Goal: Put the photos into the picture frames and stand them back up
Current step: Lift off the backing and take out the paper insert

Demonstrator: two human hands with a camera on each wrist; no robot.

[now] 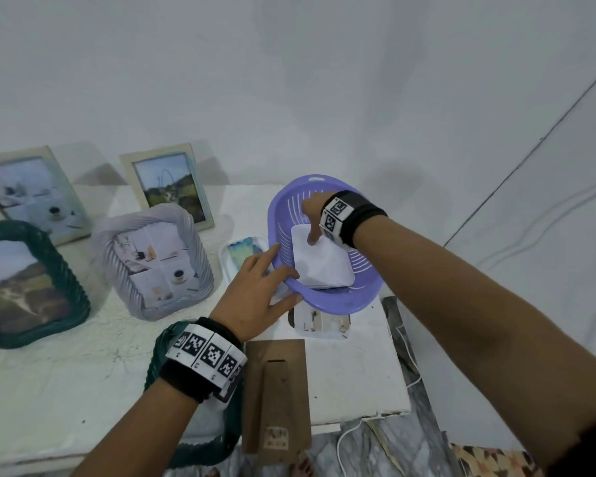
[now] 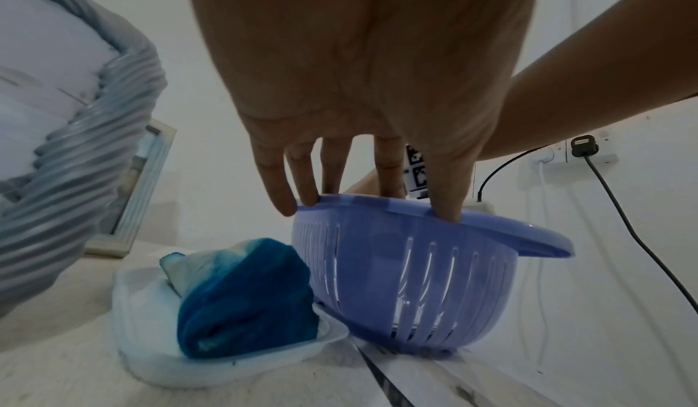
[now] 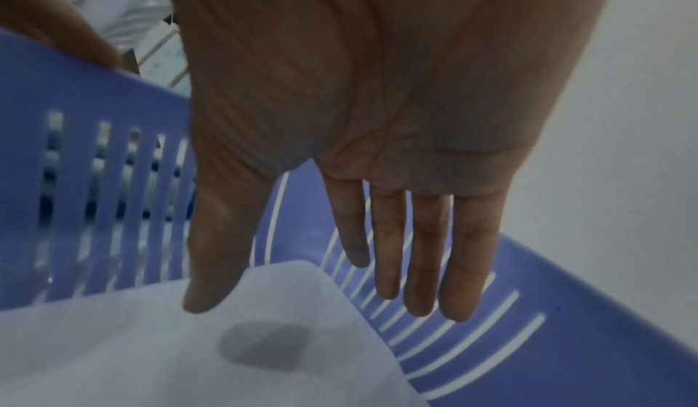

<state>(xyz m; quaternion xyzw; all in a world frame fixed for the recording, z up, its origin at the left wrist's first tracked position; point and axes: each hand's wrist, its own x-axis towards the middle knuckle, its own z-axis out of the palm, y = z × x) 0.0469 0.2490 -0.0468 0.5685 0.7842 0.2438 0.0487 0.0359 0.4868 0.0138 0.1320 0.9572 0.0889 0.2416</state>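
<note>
A purple slotted basket (image 1: 355, 299) (image 2: 415, 279) (image 3: 566, 339) sits at the table's right and holds a stack of photos (image 1: 327, 266) (image 3: 189, 354) lying white side up. My left hand (image 1: 276, 284) (image 2: 377, 201) pinches the basket's near rim, thumb outside, fingers over the edge. Inside the basket, my right hand (image 1: 310, 218) (image 3: 298, 291) reaches down with straight fingers, its thumb tip touching the top photo's corner. A dark green frame (image 1: 217, 445) lies flat under my left wrist. Beside it a brown frame back (image 1: 276, 390) lies stand side up.
Several frames with photos stand at the left: green (image 1: 25, 284), grey twisted (image 1: 155, 259), two pale ones (image 1: 31, 194) (image 1: 167, 185). A white tray with a blue cloth (image 1: 243, 253) (image 2: 241, 294) touches the basket. A white frame (image 1: 320, 325) lies under the basket. The table's right edge (image 1: 401, 373) is close; cables run on the floor.
</note>
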